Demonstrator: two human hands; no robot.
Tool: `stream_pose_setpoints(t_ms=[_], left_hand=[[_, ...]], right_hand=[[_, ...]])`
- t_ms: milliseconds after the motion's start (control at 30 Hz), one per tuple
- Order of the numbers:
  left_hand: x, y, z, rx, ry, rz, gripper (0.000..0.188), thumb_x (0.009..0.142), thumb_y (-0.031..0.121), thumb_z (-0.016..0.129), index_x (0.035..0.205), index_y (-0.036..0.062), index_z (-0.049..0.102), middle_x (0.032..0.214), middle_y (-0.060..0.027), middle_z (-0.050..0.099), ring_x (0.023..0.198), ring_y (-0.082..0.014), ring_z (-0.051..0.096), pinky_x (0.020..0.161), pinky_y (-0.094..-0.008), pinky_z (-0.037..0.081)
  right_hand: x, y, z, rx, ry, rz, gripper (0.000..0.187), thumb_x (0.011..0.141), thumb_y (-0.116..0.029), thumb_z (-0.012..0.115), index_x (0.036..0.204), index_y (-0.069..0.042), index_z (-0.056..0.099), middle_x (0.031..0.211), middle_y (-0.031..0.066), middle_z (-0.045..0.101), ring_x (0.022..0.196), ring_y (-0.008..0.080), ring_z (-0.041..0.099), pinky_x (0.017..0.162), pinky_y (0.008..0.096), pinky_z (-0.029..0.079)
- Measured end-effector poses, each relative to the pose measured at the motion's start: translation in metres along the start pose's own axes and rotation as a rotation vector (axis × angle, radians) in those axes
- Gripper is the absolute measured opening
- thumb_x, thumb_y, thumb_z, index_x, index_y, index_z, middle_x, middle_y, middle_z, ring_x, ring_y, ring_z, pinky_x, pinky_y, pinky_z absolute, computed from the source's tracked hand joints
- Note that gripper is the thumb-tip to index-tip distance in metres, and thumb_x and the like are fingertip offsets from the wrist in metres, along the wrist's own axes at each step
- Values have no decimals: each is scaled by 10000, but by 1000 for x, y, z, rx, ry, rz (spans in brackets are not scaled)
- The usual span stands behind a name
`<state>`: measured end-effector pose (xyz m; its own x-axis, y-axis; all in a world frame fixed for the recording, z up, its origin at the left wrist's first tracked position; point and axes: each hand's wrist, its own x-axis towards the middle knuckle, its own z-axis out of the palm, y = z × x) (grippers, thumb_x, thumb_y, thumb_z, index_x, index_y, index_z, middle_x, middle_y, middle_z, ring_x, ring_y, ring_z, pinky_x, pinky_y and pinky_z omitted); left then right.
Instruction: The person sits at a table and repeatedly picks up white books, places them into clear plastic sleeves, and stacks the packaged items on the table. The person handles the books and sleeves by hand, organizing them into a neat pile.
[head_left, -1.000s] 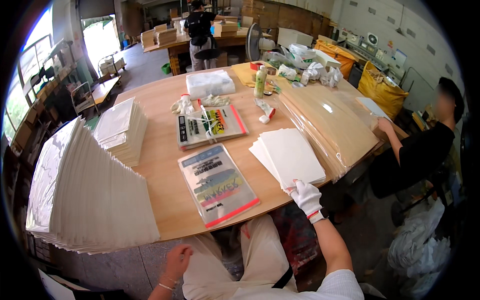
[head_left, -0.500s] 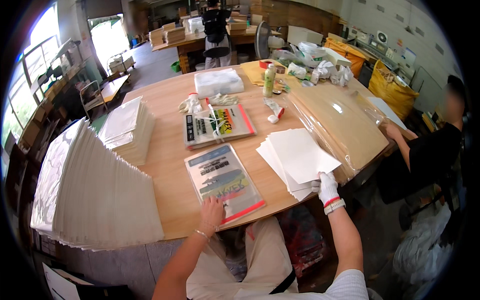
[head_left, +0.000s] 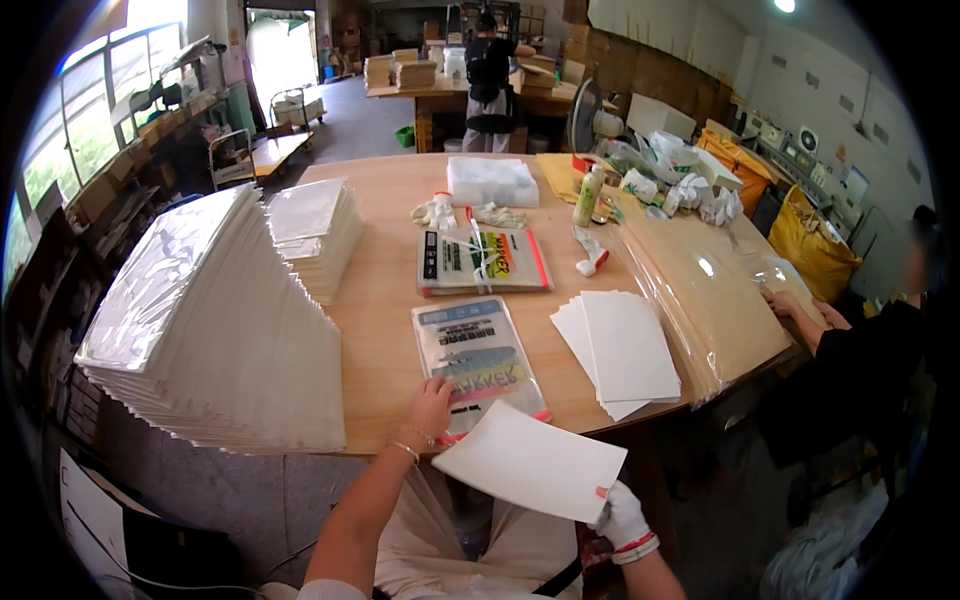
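Observation:
My right hand [head_left: 622, 515], in a white glove, grips a white sheet [head_left: 530, 462] by its near right corner and holds it over the table's front edge. My bare left hand [head_left: 430, 405] rests on the near end of a clear plastic bag with a colourful printed insert [head_left: 474, 362] that lies flat on the round wooden table [head_left: 385, 290]. To the right of the bag lies a small stack of white sheets [head_left: 620, 347].
A tall slanted pile of white bagged sheets [head_left: 215, 330] fills the left, with a lower pile [head_left: 315, 235] behind it. A bundle of printed bags [head_left: 482, 260], a green bottle [head_left: 589, 195] and clear film [head_left: 705, 290] lie beyond. A person in black [head_left: 860, 350] sits at right; another stands far back.
My right hand lifted one white sheet off the stack and carried it left and toward me. My left hand came up from below the table and landed on the printed bag.

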<state>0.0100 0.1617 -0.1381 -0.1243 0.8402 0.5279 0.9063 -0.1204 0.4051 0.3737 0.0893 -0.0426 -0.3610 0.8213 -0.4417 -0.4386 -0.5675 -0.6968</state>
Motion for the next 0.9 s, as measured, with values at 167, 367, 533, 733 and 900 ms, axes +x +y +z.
stream_pose_setpoints(t_ms=[167,367,533,733,900], left_hand=[[-1,29,-26,-37,-185,-503,259,784,204,582,964,18,573,815,-146,608,754,-323,584,681,-398,474],[3,-1,-10,-786,-322,-606,253,781,217,592,881,-16,591,714,-155,628,614,-289,611,584,-361,482],[2,42,-40,-609,-167,-522,222,796,113,552,960,-36,556,743,-139,634,681,-200,633,602,-293,498],[-31,123,11,-1205,443,-531,280,814,110,539,1063,-15,508,818,-122,632,783,-198,623,667,-283,494],[-96,74,109,-990,-139,-356,330,831,86,522,1148,9,465,928,-105,617,905,-198,584,762,-313,473]], right_hand=[[14,43,-30,354,138,105,224,803,-134,489,1024,-103,509,735,31,551,520,142,476,464,300,404],[4,54,9,147,241,-15,103,813,-150,502,903,-105,525,685,15,513,529,119,467,442,258,395],[-7,45,28,-61,104,-253,148,813,-178,487,937,-97,493,753,18,519,565,142,464,479,296,383],[-21,51,37,9,179,-114,151,827,-209,524,949,-127,494,784,-9,517,556,122,432,487,264,358],[-28,60,45,-83,154,10,131,853,-187,500,972,-132,493,800,-11,523,563,107,445,496,267,380]])
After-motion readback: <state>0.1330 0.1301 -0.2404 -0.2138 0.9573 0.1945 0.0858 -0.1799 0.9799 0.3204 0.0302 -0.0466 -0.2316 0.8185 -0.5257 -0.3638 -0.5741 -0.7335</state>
